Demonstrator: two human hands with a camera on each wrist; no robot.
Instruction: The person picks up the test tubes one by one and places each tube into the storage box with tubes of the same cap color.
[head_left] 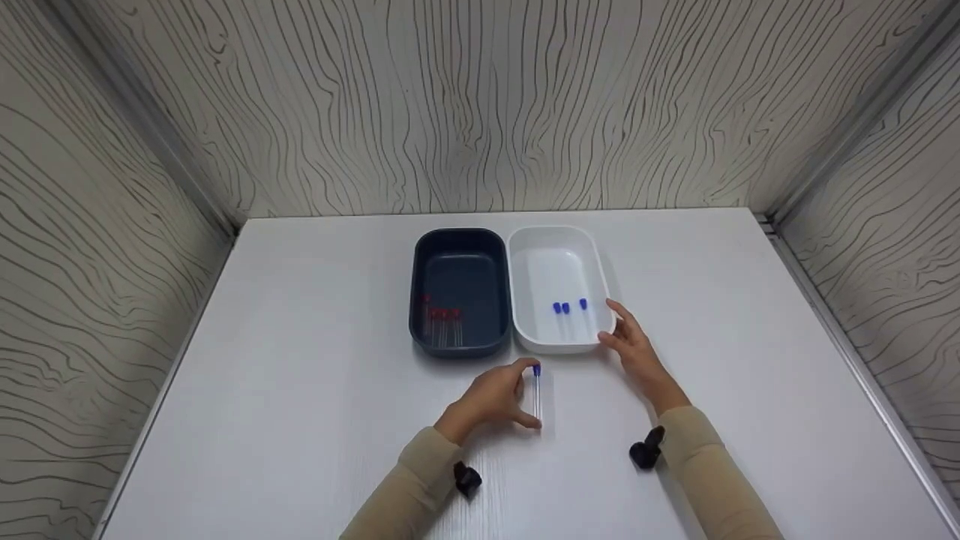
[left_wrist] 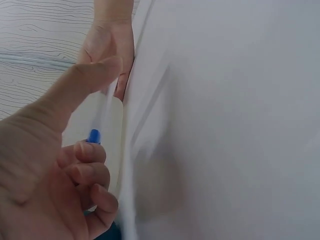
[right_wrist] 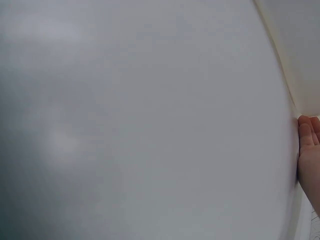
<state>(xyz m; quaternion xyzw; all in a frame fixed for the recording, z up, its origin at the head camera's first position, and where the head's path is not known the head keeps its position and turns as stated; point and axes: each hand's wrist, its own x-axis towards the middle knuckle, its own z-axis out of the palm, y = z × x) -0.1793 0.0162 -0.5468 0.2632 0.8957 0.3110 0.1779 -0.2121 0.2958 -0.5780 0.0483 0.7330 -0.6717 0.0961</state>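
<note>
My left hand [head_left: 491, 397] pinches a clear test tube [head_left: 537, 399] lengthwise between thumb and index finger, just in front of the trays. The tube's blue cap [left_wrist: 94, 135] sits at the index finger, and the thumb presses the other end. At the front right corner of the white tray [head_left: 559, 348], my right hand [head_left: 637, 358] touches the outer walls, its thumb in front and its fingers along the side, fairly straight. Three blue-capped tubes [head_left: 566, 308] lie in that tray. In the right wrist view only part of the right hand [right_wrist: 310, 150] shows at the edge.
A dark blue tray [head_left: 460, 351] stands directly left of the white one, with several red-capped tubes [head_left: 445, 315] near its front. Both trays rest on a white table [head_left: 300, 360]. Wood-patterned panels [head_left: 487, 112] rise behind it and on both sides.
</note>
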